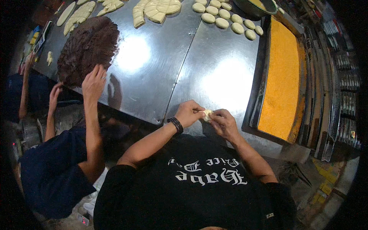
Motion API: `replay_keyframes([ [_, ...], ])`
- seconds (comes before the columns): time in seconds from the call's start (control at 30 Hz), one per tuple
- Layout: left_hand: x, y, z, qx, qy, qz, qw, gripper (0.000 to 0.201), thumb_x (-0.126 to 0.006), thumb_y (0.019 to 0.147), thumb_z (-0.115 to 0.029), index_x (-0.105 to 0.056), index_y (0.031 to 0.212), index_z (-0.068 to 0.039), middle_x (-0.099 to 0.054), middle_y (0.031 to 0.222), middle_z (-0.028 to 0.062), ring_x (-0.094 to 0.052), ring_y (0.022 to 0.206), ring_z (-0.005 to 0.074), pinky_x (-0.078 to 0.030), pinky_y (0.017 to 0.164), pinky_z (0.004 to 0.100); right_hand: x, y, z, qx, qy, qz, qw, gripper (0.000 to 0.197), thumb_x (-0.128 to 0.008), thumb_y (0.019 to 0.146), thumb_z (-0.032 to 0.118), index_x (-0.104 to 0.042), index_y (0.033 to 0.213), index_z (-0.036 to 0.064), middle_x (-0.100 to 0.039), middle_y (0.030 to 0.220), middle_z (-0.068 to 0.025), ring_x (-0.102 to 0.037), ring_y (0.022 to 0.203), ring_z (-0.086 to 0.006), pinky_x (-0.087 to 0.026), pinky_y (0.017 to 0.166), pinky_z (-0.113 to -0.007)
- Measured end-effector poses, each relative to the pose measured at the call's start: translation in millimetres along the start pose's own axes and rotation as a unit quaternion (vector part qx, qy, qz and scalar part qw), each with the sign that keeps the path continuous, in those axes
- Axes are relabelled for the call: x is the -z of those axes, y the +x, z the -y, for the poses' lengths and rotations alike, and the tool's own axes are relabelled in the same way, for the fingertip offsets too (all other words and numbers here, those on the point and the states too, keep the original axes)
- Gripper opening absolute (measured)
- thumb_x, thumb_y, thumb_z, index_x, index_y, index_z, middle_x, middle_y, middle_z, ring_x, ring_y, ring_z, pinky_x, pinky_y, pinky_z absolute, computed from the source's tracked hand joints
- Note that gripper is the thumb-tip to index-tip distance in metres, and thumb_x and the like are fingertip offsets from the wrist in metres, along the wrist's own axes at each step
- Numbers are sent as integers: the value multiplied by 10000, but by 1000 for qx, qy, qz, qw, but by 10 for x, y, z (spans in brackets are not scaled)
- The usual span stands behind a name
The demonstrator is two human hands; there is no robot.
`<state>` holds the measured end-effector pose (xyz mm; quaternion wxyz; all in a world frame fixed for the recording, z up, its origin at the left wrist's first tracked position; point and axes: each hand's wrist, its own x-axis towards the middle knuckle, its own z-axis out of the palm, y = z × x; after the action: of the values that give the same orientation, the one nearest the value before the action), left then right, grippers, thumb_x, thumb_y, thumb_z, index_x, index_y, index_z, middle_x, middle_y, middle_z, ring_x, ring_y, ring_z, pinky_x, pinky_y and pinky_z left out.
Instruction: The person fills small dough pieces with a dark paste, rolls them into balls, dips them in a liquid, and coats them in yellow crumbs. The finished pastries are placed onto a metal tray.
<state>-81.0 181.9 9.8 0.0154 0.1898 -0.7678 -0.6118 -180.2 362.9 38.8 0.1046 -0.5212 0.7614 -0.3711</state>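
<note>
The left hand and right hand met over the near edge of the steel table. Both sets of fingers pinched one small pale dough piece, held between the hands just above the table surface. The left wrist carried a black wristband.

At the far edge lay a group of shaped dough balls, with flat cut dough slabs to their left. A tray of orange crumbs stood at the right of the table, well apart from the hands. A mound of dark brown paste lay at the left. A co-worker's hand rested at the edge of that mound, fingers spread.
</note>
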Motion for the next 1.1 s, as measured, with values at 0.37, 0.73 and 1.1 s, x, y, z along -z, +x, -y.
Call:
replay_keyframes([
  [0.37,-49,-222,-358,-123,-53,-80,988,257,-633,765,12,-634,1017,-38,-632,937,86,-625,881,214,-515,803,320,103,624,-406,-194,257,252,912,155,-704,726,70,-567,782,24,-613,738,-101,-600,682,-184,-479,636,-336],
  [0.73,-167,70,162,-263,95,-79,957,132,-712,762,-121,-648,836,-33,-595,945,89,-602,833,200,-505,724,316,153,584,-124,-18,-75,198,977,116,-684,752,117,-657,833,38,-595,752,-140,-606,695,-290,-477,618,-368],
  [1.1,427,-762,772,-28,-45,-340,939,195,-532,916,-161,-619,889,11,-635,842,73,-590,737,142,-465,670,256,-771,732,96,-80,-342,-52,935,463,-456,916,325,-461,1300,67,-432,1317,-221,-373,1234,-419,-297,1006,-520],
])
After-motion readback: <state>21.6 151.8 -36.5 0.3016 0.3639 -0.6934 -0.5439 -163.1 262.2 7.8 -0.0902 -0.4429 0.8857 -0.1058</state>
